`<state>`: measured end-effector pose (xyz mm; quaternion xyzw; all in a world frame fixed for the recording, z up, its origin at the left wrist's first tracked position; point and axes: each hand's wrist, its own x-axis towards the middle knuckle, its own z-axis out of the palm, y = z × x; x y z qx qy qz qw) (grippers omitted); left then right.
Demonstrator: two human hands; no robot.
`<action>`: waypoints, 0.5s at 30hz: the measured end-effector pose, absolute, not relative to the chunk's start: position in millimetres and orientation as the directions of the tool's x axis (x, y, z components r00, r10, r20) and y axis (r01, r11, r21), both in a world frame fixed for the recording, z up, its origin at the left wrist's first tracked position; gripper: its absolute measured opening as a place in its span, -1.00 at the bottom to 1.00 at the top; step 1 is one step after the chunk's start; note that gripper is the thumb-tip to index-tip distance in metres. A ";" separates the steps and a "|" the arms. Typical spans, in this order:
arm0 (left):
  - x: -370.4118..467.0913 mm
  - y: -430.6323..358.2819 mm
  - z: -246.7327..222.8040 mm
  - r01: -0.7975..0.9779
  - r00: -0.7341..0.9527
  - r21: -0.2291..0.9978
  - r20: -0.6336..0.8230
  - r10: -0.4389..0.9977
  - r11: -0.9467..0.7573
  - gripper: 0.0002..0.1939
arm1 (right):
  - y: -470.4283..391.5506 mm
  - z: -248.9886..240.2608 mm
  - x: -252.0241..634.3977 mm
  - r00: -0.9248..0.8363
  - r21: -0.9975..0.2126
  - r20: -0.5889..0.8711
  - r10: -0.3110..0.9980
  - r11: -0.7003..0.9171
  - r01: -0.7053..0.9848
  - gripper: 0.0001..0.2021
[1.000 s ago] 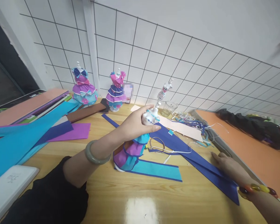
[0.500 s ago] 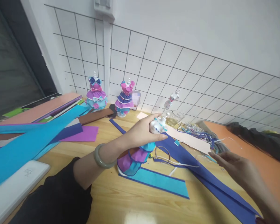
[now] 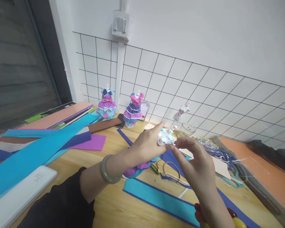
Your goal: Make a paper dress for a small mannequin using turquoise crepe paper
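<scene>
My left hand [image 3: 146, 141] is wrapped round a small dress form [image 3: 165, 135], its white upper body tilted and dotted with blue. A ruffled skirt in purple and turquoise [image 3: 143, 166] shows below my left wrist, partly hidden. At the right side of the white body is my right hand [image 3: 197, 158], thumb and forefinger brought together in a pinch against it. Whatever is between those fingertips is too small to make out. A turquoise strip with dark blue edges [image 3: 159, 198] lies under the hands.
Two dressed forms [image 3: 106, 106] [image 3: 133, 110] and a bare one [image 3: 181, 111] stand near the wire grid. A glass jar [image 3: 187, 129], tangled ribbons [image 3: 218, 148] and a yellow-green cutter [image 3: 155, 168] lie about. Fabric strips [image 3: 52, 139] and a white power bank [image 3: 26, 193] cover the left.
My right hand has come in from the right to the dress form, which my left hand still holds. The view has shifted, so the background sits lower and farther right.
</scene>
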<state>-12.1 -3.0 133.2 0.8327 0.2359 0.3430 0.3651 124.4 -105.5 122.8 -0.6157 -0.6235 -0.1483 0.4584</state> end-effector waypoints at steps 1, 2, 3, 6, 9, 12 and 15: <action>-11.7 -3.0 133.4 0.168 0.643 0.745 0.414 0.645 -0.646 -0.31 | -104.6 121.5 124.8 0.138 -0.323 0.792 0.594 0.217 0.921 -0.87; -11.2 -3.0 133.4 0.190 0.636 0.721 0.426 0.643 -0.666 -0.33 | -104.0 120.2 125.7 0.083 -0.255 0.824 0.560 0.236 0.938 -0.89; -10.7 -3.0 133.3 0.209 0.636 0.698 0.435 0.638 -0.685 -0.36 | -103.7 119.0 127.2 0.021 -0.182 0.848 0.529 0.253 0.950 -0.88; -9.2 -2.9 131.9 0.262 0.650 0.634 0.442 0.619 -0.728 -0.43 | -103.1 116.1 132.8 -0.144 0.017 0.878 0.456 0.272 0.962 -0.78; -7.2 -2.2 128.9 0.339 0.639 0.563 0.450 0.624 -0.754 -0.39 | -102.5 114.7 136.3 -0.260 0.159 0.858 0.443 0.251 0.955 -0.71; -5.2 -0.8 125.0 0.412 0.630 0.478 0.465 0.622 -0.775 -0.38 | -101.2 113.4 136.4 -0.347 0.282 0.812 0.470 0.205 0.937 -0.71; -3.2 0.3 120.6 0.450 0.652 0.403 0.461 0.602 -0.797 -0.38 | -98.1 110.3 135.4 -0.380 0.348 0.797 0.470 0.156 0.924 -0.79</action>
